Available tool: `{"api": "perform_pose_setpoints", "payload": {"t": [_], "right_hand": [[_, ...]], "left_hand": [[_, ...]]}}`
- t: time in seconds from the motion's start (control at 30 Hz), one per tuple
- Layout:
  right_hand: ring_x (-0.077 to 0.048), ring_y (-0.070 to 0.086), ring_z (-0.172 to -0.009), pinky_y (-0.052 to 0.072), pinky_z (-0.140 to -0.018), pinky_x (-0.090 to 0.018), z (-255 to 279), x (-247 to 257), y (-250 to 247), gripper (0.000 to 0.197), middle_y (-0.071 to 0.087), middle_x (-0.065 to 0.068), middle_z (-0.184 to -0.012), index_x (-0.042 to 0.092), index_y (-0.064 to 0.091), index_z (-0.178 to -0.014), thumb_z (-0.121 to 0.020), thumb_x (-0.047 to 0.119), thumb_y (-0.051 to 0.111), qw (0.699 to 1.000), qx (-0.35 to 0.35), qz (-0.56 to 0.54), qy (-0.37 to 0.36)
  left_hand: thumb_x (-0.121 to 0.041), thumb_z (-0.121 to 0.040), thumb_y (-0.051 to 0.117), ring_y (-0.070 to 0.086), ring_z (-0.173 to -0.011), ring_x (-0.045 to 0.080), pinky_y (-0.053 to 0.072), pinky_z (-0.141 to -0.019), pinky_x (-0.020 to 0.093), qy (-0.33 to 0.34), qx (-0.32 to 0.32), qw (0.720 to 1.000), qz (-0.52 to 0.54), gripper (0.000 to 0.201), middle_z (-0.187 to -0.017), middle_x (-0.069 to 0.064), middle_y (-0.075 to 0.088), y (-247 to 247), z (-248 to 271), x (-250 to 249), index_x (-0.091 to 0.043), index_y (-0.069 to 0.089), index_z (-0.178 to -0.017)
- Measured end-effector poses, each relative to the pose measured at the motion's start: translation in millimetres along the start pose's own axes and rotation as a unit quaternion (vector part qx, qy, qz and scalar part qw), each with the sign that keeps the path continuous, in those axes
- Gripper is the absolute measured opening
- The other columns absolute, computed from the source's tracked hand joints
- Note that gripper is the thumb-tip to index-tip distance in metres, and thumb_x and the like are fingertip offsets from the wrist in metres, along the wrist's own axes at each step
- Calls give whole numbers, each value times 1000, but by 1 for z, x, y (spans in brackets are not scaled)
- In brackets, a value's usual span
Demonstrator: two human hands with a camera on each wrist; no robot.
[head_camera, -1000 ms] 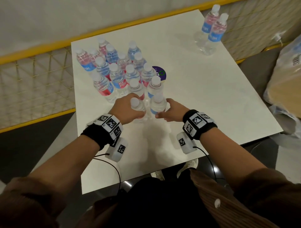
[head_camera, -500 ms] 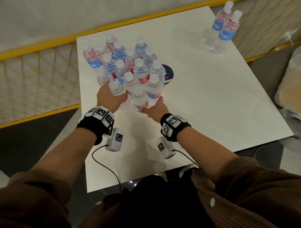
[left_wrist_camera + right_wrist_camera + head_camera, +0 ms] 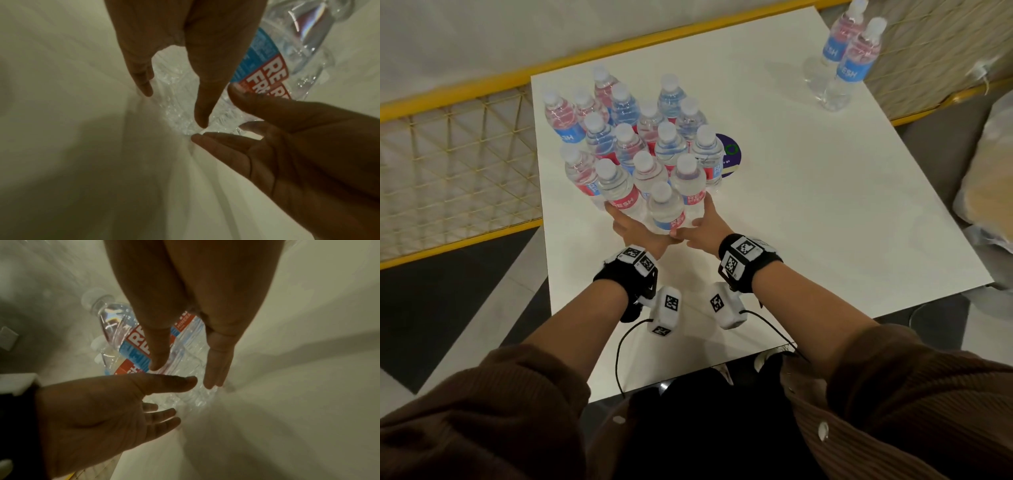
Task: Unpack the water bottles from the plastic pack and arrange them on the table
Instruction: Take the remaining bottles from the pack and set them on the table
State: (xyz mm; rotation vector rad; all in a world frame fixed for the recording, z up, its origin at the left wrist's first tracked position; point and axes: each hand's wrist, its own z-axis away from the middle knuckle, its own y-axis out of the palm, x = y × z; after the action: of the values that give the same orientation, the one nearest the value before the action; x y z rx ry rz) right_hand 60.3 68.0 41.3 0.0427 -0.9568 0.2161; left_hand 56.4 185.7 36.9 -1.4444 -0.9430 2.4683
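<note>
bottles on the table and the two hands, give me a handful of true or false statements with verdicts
1. A pair of bottles stands apart at the table's far right corner. True.
2. The nearest bottle in the big cluster lies on its side. False: it stands upright, cap up.
3. The left hand and the right hand both touch bottles at the near edge of the cluster. True.
4. The right hand has a closed grip round a bottle cap. False: its fingers are straight, low against the bottles.
5. A round dark sticker shows on the table right of the cluster. True.
6. Plastic wrap still covers the cluster. False: none is visible.
</note>
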Motion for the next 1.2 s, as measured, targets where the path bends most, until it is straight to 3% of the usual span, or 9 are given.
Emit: {"api": "perform_pose_setpoints", "payload": {"t": [0.27,0.43,0.53,0.63,0.73,0.87,1.0,1.07,1.2], "right_hand": [[-32,54,-117,47,-97,-42,3,2,-25,100,45,-24,-136,33,-11,-148,-87,0,60,995,88,-6,45],[-25,57,-92,47,-93,-40,15,-17,-90,78,58,-18,-111,22,13,-149,-89,-2,56,997,33,-40,54],[-23,59,-92,49,-93,-37,31,-30,-146,60,61,-9,-104,16,34,-143,-89,3,56,997,-9,-27,65],[-22,60,-96,50,-95,-37,50,-42,-208,48,65,-4,-99,13,45,-134,-89,4,57,996,-39,-31,68],[-22,60,-95,49,-97,-38,69,-55,-265,44,65,-1,-95,14,49,-130,-88,4,58,995,-64,-41,69],[-22,61,-91,48,-94,-37,94,-71,-339,36,65,-4,-96,14,52,-123,-90,2,56,992,-93,-61,67],[-22,61,-83,52,-82,-32,116,-87,-413,31,63,-7,-92,11,53,-119,-90,0,55,977,-168,-112,64],[-24,61,-79,52,-63,-26,122,-92,-445,30,63,-10,-91,10,54,-118,-90,-1,55,967,-209,-129,60],[-19,66,-66,56,-63,-28,131,-100,-500,24,67,-10,-85,10,56,-108,-89,-4,52,940,-289,-172,61]], "left_hand": [[-25,-53,91,30,-136,32,37,-107,45,-7,-25,1000,8,134,-148,13,26,13,-5,23,-18,-2,-148],[-20,-77,75,44,-128,33,40,-105,39,-170,47,980,94,79,-144,16,36,52,21,7,-6,28,-138],[-21,-90,56,53,-117,28,47,-95,36,-197,158,966,57,10,-136,16,49,81,29,-13,-12,51,-87],[-19,-95,46,46,-103,21,52,-66,21,-175,206,962,49,10,-110,13,51,110,45,-42,-14,49,-86],[-17,-101,34,47,-122,28,39,-97,26,-46,195,968,-149,30,-125,17,51,129,61,-65,-1,48,-123],[-23,-96,47,58,-108,30,41,-82,30,1,192,944,-268,21,-102,19,57,158,74,-83,-4,55,-101],[-25,-91,46,47,-128,32,43,-91,34,-153,203,966,-49,51,-140,18,45,237,83,-117,-3,42,-137],[-20,-92,45,48,-127,32,45,-90,33,-93,204,974,-25,47,-141,16,46,290,108,-152,-5,44,-137],[-10,-81,54,59,-108,28,47,-93,31,267,272,923,-51,22,-117,17,62,370,201,-232,-1,71,-91]]}}
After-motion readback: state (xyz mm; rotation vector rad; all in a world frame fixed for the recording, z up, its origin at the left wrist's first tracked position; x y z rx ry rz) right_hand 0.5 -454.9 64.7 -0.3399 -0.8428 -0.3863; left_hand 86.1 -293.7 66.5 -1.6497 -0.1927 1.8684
